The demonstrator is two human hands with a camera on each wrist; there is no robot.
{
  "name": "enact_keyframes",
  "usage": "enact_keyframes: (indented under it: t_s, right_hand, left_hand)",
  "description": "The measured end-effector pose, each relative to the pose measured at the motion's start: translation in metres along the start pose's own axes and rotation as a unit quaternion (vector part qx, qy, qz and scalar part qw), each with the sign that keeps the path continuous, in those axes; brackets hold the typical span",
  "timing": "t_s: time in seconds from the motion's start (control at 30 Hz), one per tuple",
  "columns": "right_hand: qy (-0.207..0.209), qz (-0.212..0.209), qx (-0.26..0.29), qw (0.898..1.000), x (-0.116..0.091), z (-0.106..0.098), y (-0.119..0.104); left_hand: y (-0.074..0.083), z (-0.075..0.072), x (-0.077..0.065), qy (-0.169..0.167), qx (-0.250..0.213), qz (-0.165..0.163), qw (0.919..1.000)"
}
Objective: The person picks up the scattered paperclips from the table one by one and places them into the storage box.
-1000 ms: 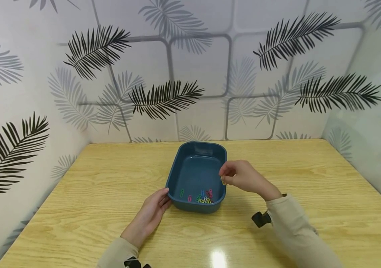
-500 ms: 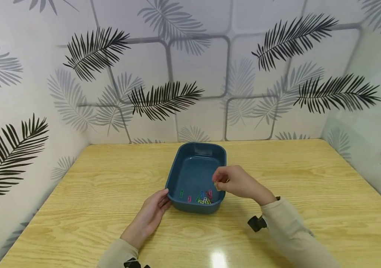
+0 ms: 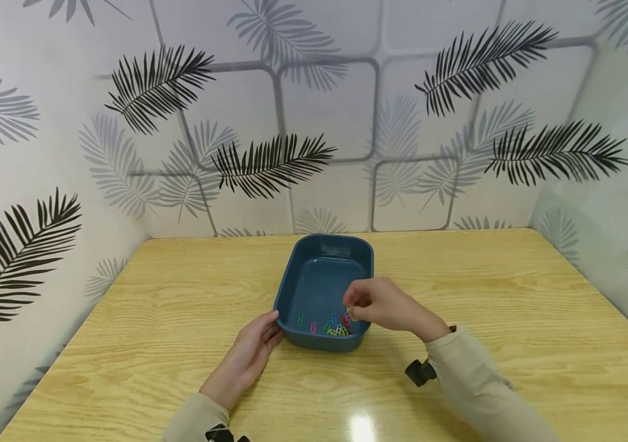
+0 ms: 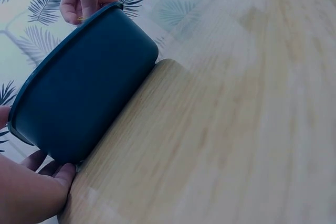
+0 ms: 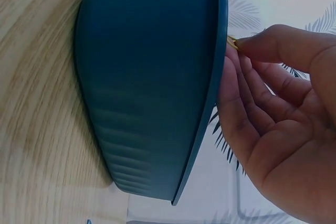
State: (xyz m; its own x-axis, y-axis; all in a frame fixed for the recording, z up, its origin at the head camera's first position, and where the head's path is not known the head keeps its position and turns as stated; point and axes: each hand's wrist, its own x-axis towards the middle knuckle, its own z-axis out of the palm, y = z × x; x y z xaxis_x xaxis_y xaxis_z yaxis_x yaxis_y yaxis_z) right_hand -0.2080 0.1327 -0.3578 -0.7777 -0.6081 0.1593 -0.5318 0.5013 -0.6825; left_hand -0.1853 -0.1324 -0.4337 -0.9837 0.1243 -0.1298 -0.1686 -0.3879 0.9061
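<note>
A dark blue rectangular plastic tub point(image 3: 321, 288) stands on the table. Several coloured paper clips point(image 3: 338, 329) lie at its near end: green, pink, blue, yellow and white ones. My left hand point(image 3: 251, 350) holds the near left corner, thumb at the rim and fingers low against the outer wall, as the left wrist view shows point(image 4: 37, 184). Over the tub's right side, my right hand point(image 3: 391, 307) pinches a yellow paper clip point(image 5: 232, 42) between thumb and fingers. That clip is just above the rim in the right wrist view, partly hidden by the fingertips.
The wooden table point(image 3: 192, 288) extends around the tub on every side. Behind it rises a pale wall point(image 3: 330, 110) with a leaf pattern. A dark wrist camera point(image 3: 420, 372) sits by the right sleeve.
My right hand has moved left and slightly toward me, carrying the yellow paper clip from the tub's right rim to above its inside. The left hand and the tub stay in place.
</note>
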Motion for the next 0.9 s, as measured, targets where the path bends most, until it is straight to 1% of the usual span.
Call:
enact_keyframes:
  t_s: [0.33, 0.5, 0.77, 0.9]
  right_hand:
    - [-0.015, -0.009, -0.003, 1.0, 0.0004, 0.0041, -0.0015]
    - [-0.015, -0.013, 0.012, 1.0, 0.0015, 0.0061, -0.001]
    - [-0.009, -0.008, 0.018, 1.0, 0.0017, 0.0064, -0.0017]
    - [0.009, -0.006, 0.009, 1.0, 0.0009, 0.0017, -0.0019]
  left_hand:
    - [0.0005, 0.0002, -0.0007, -0.007, 0.005, -0.002, 1.0]
    - [0.0007, 0.0004, -0.0006, -0.008, 0.007, 0.001, 0.9999]
    - [0.001, 0.0006, -0.0012, -0.003, 0.006, 0.0, 1.0]
    - [0.0008, 0.0004, -0.0012, 0.001, 0.004, 0.0, 1.0]
